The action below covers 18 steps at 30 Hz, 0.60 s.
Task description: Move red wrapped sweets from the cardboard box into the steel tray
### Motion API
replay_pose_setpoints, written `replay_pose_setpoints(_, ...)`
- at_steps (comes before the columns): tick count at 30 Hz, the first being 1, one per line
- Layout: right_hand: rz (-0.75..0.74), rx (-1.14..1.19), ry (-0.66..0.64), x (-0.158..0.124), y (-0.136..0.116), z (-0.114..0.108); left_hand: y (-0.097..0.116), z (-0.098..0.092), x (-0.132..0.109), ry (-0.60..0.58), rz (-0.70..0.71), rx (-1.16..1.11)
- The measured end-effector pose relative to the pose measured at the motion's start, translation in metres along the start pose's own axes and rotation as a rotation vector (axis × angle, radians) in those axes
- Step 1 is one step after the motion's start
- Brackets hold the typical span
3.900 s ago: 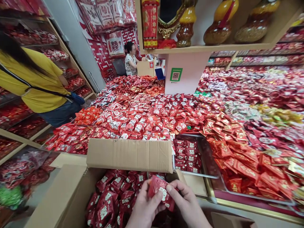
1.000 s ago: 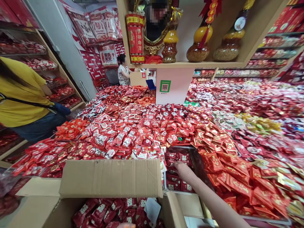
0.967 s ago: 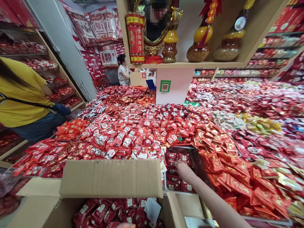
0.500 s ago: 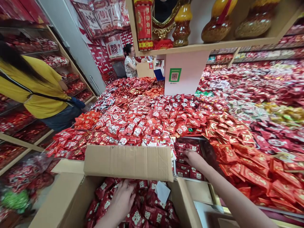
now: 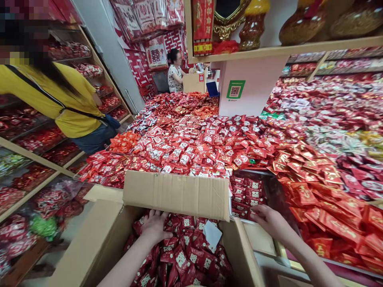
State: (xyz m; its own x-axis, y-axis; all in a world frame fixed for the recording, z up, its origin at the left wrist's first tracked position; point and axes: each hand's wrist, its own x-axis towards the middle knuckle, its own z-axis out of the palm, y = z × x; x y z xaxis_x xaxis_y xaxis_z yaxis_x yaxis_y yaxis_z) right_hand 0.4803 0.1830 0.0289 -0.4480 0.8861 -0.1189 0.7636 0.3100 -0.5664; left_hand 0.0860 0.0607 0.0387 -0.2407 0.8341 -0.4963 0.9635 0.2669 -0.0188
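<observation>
An open cardboard box (image 5: 176, 195) stands in front of me, filled with dark red printed candy packets (image 5: 181, 259). My left hand (image 5: 154, 228) lies over the packets near the box's far left side, fingers spread and holding nothing. A white slip of paper (image 5: 212, 235) rests on the packets to its right. My right hand (image 5: 271, 222) is just outside the box, at the near edge of a display compartment (image 5: 273, 191). Its fingers are loosely bent and apart, with nothing visible in them. Matching packets (image 5: 247, 191) sit in rows inside that compartment.
Heaps of red packets (image 5: 209, 137) cover the display table beyond, with orange-red ones (image 5: 326, 205) at right. A wooden shelf (image 5: 263, 52) with gourd ornaments overhangs the back. A person in a yellow top (image 5: 72, 107) stands left; another person (image 5: 175, 77) is at the far counter.
My right hand has drawn back from the compartment toward its near edge, uncovering the packet rows. My left hand has shifted toward the box's far side and its fingers have spread. The view has turned left.
</observation>
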Motion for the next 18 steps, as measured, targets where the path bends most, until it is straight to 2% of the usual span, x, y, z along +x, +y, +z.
replay_pose_setpoints(4, 0.053, -0.063, -0.006, 0.001, -0.007, 0.004, 0.003, 0.001, 0.008, 0.021, 0.034, 0.0)
replay_pose_setpoints(12, 0.209, -0.259, 0.01, 0.063, -0.011, 0.013, 0.011, -0.006, 0.026, 0.056, 0.052, -0.02)
replay_pose_setpoints(18, 0.217, -0.286, -0.025, 0.075, -0.008, 0.014, 0.014, -0.009, 0.024, 0.094, 0.047, -0.058)
